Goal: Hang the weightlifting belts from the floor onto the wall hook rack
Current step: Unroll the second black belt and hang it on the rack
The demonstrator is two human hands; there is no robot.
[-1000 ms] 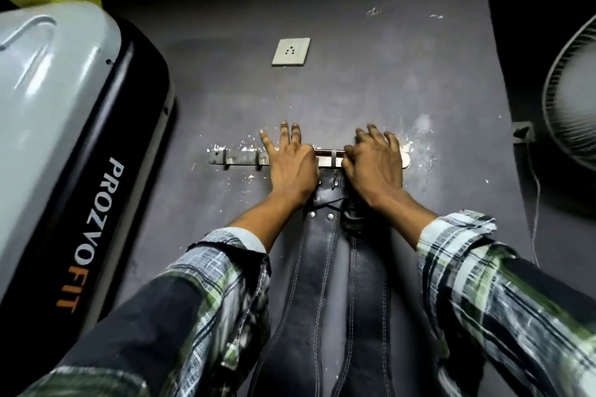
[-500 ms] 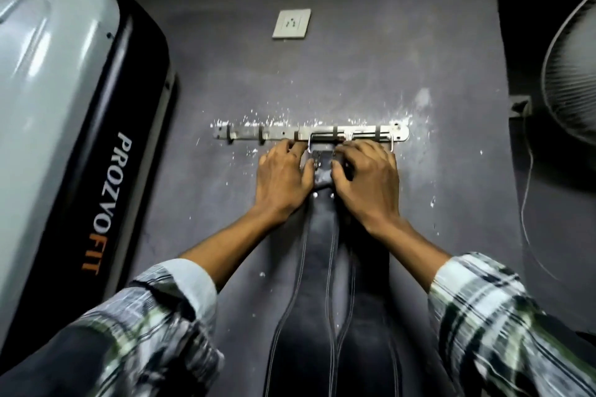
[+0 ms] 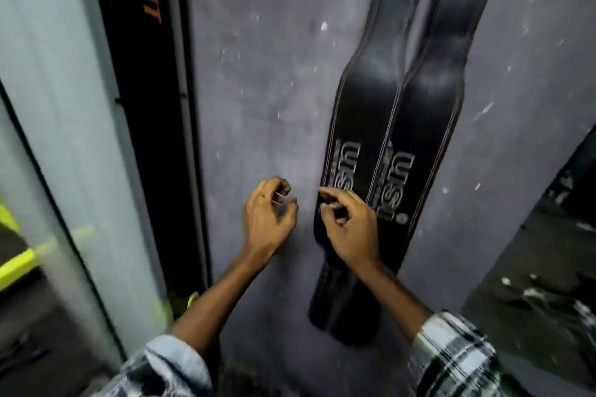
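— Both hands have come down off the hook rack since the earlier frame, and the view has dropped with them: the rack is out of sight now, with only the lower lengths of the belts showing.

— Where are the belts?

— Two black belts [image 3: 400, 126] hang side by side flat against the grey wall [image 3: 258, 80], their tops running out of the upper edge and their rounded ends low, near the checked sleeve. Pale lettering runs down each one.

— And the hands?

— The left hand [image 3: 269, 216] is in front of bare wall, just left of the belts, fingers loosely curled and holding nothing. The right hand [image 3: 350, 229] is in front of the left belt's edge, fingers loosely bent and forefinger stretched toward the lettering; motion blur hides whether it touches the leather, and nothing is gripped.

— Anything else in shot?

— A grey and black machine [image 3: 96, 106] with orange letters stands at the left, beside the wall.
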